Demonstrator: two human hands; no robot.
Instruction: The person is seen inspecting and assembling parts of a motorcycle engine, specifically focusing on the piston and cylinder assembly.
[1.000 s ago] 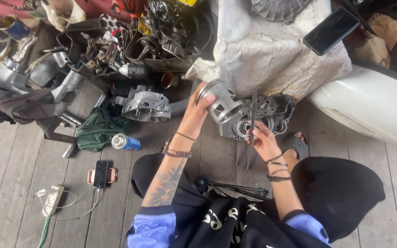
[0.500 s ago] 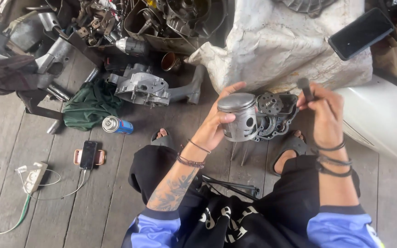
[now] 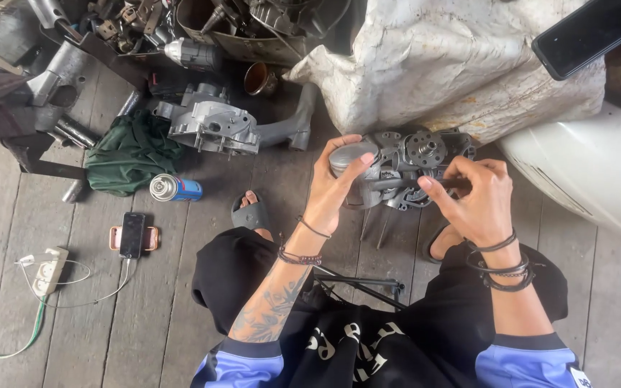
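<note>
Overhead, held work: an engine crankcase point(image 3: 415, 169) with a grey piston point(image 3: 350, 162) at its left end is held up above the plank floor point(image 3: 95, 316), between the person's knees.
Left hand: the left hand point(image 3: 333, 192) is curled around the piston, thumb on top, fingers closed on its skirt.
Right hand: the right hand point(image 3: 472, 197) is pinched shut on a thin dark rod-like tool point(image 3: 397, 184) that points left toward the piston; what the tool is, I cannot tell.
Handling: the cast metal looks rigid and heavy for its size, probably oily; the piston's smooth side could slip, so the ribbed case body seems the surer place to grip.
Studs: two thin studs point(image 3: 373, 228) hang below the case.
Counts: one piston, one held crankcase, a second engine case point(image 3: 213, 126) lying on the floor well to the left.
Floor items: one spray can point(image 3: 174, 189), one green cloth point(image 3: 132, 151), one phone point(image 3: 132, 235) on charge, one power strip point(image 3: 48, 269).
Sack: one white sack point(image 3: 433, 65) carries another phone point(image 3: 587, 32).
</note>
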